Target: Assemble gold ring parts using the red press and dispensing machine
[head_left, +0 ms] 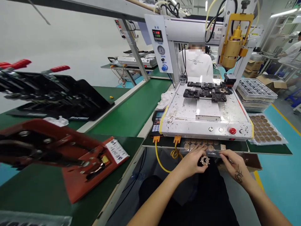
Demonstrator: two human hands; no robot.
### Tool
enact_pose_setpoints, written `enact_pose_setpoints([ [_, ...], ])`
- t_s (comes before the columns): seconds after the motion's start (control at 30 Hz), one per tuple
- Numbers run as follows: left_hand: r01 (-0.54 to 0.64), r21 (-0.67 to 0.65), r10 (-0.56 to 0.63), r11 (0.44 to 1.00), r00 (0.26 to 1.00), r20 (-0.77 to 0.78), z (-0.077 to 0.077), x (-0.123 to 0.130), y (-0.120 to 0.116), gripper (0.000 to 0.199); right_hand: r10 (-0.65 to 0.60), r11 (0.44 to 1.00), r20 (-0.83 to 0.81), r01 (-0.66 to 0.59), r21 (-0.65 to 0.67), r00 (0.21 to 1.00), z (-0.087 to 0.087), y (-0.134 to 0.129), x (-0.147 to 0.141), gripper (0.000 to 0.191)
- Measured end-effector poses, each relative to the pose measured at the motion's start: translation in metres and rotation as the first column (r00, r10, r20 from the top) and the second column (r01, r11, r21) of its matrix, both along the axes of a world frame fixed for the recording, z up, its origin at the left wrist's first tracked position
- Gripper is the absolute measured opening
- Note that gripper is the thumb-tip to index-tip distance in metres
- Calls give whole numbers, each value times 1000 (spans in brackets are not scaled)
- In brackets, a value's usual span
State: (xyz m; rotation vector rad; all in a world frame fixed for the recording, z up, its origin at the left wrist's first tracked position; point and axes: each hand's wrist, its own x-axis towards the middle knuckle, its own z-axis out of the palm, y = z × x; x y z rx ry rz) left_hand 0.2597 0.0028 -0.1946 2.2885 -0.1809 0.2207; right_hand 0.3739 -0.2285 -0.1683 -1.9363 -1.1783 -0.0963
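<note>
A small round metal ring part (205, 160) with a notched rim sits between the thumb and forefinger of my left hand (193, 160). The other fingers of that hand reach over a clear plastic sheet of round brown pieces (211, 147) at the bench's front edge. My right hand (234, 164) is closed, thumb and forefinger pinched beside the sheet's right end. What those fingertips hold, if anything, is too small to make out. A small beige piece (223, 147) lies just above them.
Ahead stands a white benchtop machine (181, 125) with black fixtures (204, 91) and a gold dispensing head (231, 50). A red press (77, 175) is at left. To the right are stacked trays (256, 91) and another sheet of brown discs (265, 130). A person (197, 64) sits opposite.
</note>
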Motion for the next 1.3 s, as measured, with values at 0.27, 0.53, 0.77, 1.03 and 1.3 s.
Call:
enact_pose_setpoints([
  [0.27, -82, 50, 80, 995, 995, 52, 6, 7, -6, 40, 82, 991, 111, -69, -116, 990, -27, 40, 28, 21],
  [0.53, 22, -9, -23, 1000, 995, -96, 10, 17, 6, 36, 155, 980, 273, -113, -164, 949, -50, 37, 33, 29],
  [0.77, 80, -81, -92, 994, 982, -164, 26, 16, 14, 31, 170, 985, 360, -151, -81, 917, -82, 14, 15, 34],
  [1.03, -30, -74, 20, 997, 990, -137, 23, 38, 18, 28, 58, 997, 300, -41, -62, 952, -61, 1, -3, 18],
  [1.3, -81, -52, 77, 995, 995, -69, 28, 7, 20, 31, -67, 997, 205, 71, -10, 977, -60, 23, 15, 12],
])
